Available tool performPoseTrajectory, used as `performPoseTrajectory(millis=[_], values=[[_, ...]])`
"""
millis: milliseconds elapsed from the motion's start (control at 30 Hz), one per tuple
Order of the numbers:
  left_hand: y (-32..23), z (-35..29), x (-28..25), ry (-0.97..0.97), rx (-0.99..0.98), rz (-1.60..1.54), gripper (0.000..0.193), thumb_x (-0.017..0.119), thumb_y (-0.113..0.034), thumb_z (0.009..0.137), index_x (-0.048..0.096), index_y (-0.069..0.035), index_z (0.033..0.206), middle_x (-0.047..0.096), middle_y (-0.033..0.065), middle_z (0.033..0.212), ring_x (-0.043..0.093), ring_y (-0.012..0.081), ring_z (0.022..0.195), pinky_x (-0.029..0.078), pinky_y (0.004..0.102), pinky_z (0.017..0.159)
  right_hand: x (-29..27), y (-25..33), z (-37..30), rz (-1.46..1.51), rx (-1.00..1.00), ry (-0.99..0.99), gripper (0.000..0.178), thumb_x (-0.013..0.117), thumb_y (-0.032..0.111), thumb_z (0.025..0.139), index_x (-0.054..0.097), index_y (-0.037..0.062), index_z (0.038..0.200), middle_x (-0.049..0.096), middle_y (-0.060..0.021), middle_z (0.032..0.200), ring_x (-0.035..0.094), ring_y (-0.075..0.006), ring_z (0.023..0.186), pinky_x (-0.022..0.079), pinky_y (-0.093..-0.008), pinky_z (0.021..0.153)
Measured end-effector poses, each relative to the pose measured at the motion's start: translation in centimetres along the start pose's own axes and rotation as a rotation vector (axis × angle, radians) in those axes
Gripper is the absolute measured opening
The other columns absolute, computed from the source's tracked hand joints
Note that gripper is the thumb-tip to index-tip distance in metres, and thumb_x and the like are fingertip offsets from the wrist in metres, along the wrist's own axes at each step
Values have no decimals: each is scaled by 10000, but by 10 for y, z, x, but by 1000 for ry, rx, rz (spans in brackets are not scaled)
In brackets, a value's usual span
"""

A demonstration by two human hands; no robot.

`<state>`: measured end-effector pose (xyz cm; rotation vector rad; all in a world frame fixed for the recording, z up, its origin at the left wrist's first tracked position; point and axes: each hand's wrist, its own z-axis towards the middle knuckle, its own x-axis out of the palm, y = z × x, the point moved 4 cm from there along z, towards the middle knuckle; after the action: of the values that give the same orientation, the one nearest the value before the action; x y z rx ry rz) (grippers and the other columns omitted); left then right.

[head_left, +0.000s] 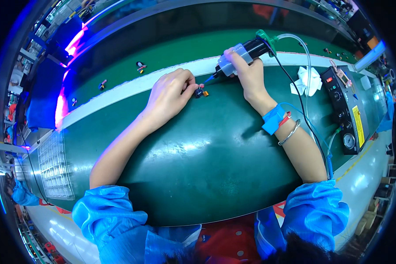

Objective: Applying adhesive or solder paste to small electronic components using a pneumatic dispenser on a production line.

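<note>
My right hand (246, 72) is wrapped round a glue dispensing syringe (235, 59), a dark barrel with a clear sleeve and a green cap. Its thin blue tip points down and left, close to a small dark electronic part (199, 93) with an orange piece on its side. The fingers of my left hand (174, 90) are pinched on that part at the green work surface (185, 176). A blue strap (273, 119) circles my right wrist. Whether the tip touches the part is too small to tell.
On the right stands a black dispenser box (345, 110) with a gauge, joined to the syringe by a clear hose (309, 57). Near it lies crumpled white tissue (306, 81). Beyond the white rail (119, 94), small parts (141, 67) sit on a green belt. Clear trays (55, 169) lie left.
</note>
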<state>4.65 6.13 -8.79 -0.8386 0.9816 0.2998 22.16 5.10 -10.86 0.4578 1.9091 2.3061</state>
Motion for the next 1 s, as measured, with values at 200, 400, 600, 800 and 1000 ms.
performPoseTrajectory(millis=[200,400,600,800,1000], values=[[1,1,2,11,19,32,124,561,-139,746,506,-31,718,532,96,685,513,250,645,376,343,640,0,-1,1,-53,-8,33,250,627,245,729,568,40,860,590,-40,758,543,-98,648,398,-224,525],[2,1,4,53,-18,66,114,558,-144,750,511,-45,720,538,78,679,507,232,632,347,319,625,3,-2,1,-76,-48,49,267,642,260,719,567,47,861,592,-35,755,550,-97,661,402,-220,532],[2,0,3,50,-14,55,118,553,-152,756,512,-48,717,542,72,680,500,227,617,334,317,616,2,-2,0,-76,-52,35,263,643,258,717,567,50,860,591,-33,759,550,-95,663,406,-226,535],[2,0,4,62,-21,64,122,552,-155,758,513,-47,715,545,67,676,500,218,611,321,312,607,1,-3,0,-76,-33,55,272,641,263,716,565,47,863,592,-39,764,553,-104,675,408,-232,539],[0,-1,3,62,8,88,121,550,-155,760,513,-51,710,541,67,666,494,216,601,303,318,608,2,0,-1,-81,-47,35,271,638,265,724,565,42,858,587,-39,749,545,-103,664,407,-232,538]])
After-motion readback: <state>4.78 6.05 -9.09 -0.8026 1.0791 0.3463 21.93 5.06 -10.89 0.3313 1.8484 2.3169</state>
